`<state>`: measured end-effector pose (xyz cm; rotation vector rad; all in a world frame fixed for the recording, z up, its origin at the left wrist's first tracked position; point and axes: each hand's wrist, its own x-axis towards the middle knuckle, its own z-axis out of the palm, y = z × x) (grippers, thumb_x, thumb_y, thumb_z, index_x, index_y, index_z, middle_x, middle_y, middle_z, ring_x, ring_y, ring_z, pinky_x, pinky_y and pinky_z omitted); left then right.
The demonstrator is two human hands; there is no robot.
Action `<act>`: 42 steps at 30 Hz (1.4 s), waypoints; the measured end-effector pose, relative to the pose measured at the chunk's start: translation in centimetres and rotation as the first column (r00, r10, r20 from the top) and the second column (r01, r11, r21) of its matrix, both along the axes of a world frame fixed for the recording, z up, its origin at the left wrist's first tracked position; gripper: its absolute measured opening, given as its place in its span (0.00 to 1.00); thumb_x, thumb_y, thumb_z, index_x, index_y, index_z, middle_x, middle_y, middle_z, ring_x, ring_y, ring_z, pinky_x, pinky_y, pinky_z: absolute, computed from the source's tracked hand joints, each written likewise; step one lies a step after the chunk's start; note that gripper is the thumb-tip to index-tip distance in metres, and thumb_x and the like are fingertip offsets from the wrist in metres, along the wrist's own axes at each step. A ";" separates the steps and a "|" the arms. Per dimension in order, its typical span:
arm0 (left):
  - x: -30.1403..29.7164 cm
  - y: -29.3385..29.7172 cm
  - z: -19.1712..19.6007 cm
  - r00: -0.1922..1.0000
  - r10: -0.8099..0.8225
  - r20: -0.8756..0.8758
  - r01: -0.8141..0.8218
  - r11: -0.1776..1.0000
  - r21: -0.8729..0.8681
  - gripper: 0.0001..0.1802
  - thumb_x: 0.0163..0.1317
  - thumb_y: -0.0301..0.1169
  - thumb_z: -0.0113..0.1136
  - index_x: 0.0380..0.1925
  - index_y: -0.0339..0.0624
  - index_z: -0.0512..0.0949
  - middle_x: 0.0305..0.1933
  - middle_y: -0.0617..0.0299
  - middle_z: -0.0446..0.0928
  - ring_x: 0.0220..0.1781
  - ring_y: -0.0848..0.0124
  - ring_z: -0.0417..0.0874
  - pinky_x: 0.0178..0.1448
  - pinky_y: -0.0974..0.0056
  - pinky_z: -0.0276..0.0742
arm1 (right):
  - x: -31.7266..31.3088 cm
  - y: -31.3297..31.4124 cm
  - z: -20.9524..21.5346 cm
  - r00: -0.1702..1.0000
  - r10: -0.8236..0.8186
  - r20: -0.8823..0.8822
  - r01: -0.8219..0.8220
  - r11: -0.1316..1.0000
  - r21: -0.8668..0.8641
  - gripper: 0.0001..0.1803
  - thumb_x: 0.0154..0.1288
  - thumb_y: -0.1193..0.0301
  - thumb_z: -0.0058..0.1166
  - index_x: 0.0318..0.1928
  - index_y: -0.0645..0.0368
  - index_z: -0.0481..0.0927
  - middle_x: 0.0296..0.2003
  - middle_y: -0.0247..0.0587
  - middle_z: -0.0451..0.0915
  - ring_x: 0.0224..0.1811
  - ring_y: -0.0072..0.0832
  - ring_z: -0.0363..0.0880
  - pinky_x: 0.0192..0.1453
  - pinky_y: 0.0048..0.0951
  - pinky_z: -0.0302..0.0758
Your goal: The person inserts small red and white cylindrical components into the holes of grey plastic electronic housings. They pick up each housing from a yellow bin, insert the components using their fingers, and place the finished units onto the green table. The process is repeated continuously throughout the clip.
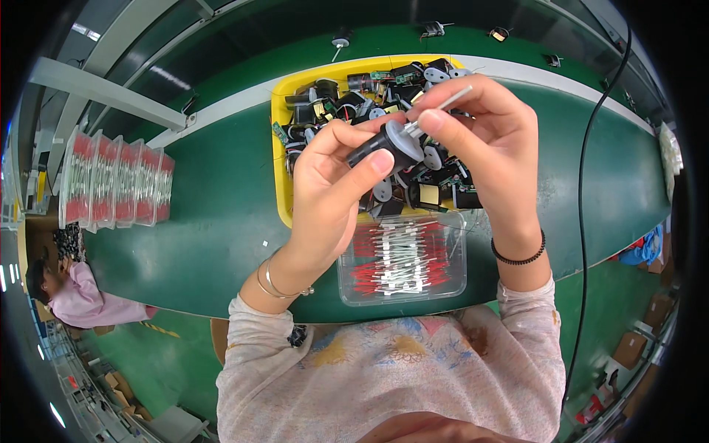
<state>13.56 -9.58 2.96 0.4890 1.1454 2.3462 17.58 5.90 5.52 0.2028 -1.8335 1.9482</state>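
The left hand (325,177) curls its thumb and fingers around a black part (377,142) with a grey cap (402,139). Just beside it, the right hand (502,133) is nearly closed, pinching a thin white stick (454,97) by the cap. The black part looks hard and light — its round side seems best to hold. The stick might bend, so gentle fingers suit it. A yellow bin (281,177) sits under both hands.

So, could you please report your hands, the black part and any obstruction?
Left hand: holding black cylindrical part. Right hand: pinching thin white piece at its grey cap. No obstruction visible between hands; yellow bin behind.
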 end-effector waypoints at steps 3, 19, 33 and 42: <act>0.2 -0.3 0.2 1.000 0.009 0.004 -0.009 1.000 0.023 0.07 0.53 0.21 0.57 0.30 0.38 0.69 0.51 0.46 0.70 0.50 0.69 0.74 0.56 0.64 0.69 | -0.5 -0.4 0.1 1.000 0.027 0.007 -0.026 0.998 -0.057 0.05 0.53 0.79 0.57 0.31 0.67 0.78 0.30 0.39 0.79 0.32 0.20 0.77 0.40 0.21 0.74; -5.2 1.4 0.0 0.996 -0.071 -0.055 0.065 0.993 -0.101 0.07 0.55 0.23 0.58 0.33 0.36 0.71 0.42 0.57 0.76 0.41 0.77 0.76 0.49 0.71 0.71 | -2.4 0.8 -0.8 0.983 -0.164 -0.085 0.162 0.986 -0.026 0.19 0.54 0.79 0.56 0.48 0.64 0.72 0.41 0.42 0.76 0.45 0.23 0.73 0.44 0.23 0.74; -28.1 2.0 -9.5 0.526 -0.401 -0.750 -0.780 0.123 -0.614 0.21 0.52 0.44 0.59 0.40 0.41 0.77 0.39 0.56 0.79 0.42 0.65 0.79 0.48 0.65 0.72 | 1.1 4.8 -0.9 0.929 -0.317 -0.192 0.328 0.944 0.027 0.19 0.57 0.82 0.48 0.50 0.71 0.67 0.47 0.49 0.72 0.51 0.33 0.71 0.56 0.33 0.69; -12.5 4.5 -2.7 -0.040 -0.827 -0.561 -0.435 0.519 -0.736 0.16 0.42 0.23 0.62 0.34 0.40 0.71 0.36 0.58 0.75 0.42 0.59 0.74 0.45 0.60 0.70 | 3.5 3.6 -1.5 0.980 -0.199 -0.020 0.200 0.973 0.118 0.16 0.57 0.78 0.46 0.47 0.70 0.70 0.38 0.46 0.76 0.43 0.31 0.75 0.53 0.33 0.69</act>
